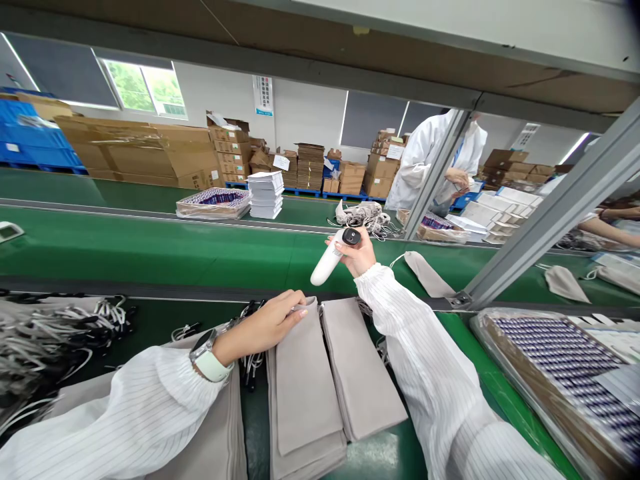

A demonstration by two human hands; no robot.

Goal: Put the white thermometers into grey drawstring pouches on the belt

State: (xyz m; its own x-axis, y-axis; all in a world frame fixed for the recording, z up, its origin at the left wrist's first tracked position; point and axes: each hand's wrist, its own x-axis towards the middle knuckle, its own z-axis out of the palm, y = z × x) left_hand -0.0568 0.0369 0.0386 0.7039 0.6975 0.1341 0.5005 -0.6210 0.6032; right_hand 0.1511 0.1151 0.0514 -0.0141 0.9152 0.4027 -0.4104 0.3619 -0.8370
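Observation:
My right hand [359, 256] is closed around a white rounded stick-shaped device [327, 261] with a black round end. It is held tilted above the green conveyor belt. My left hand [280, 321] is at the top edge of a grey cloth pouch [310, 380], its fingers and thumb closed on the fabric there. That pouch lies uppermost on a stack, and a second stack of grey pouches [363, 367] lies just to its right. More grey pouches [220, 427] spread under my left forearm. White drawstrings with black ends [253, 367] show between the stacks.
A heap of white cords [55, 340] lies at left. The green belt [150, 250] runs across, with a single grey pouch [427, 273] on it beside a metal post [540, 220]. At right stands a tray of purple-and-white items [555, 360]. Across the line, a person in white [425, 157] works.

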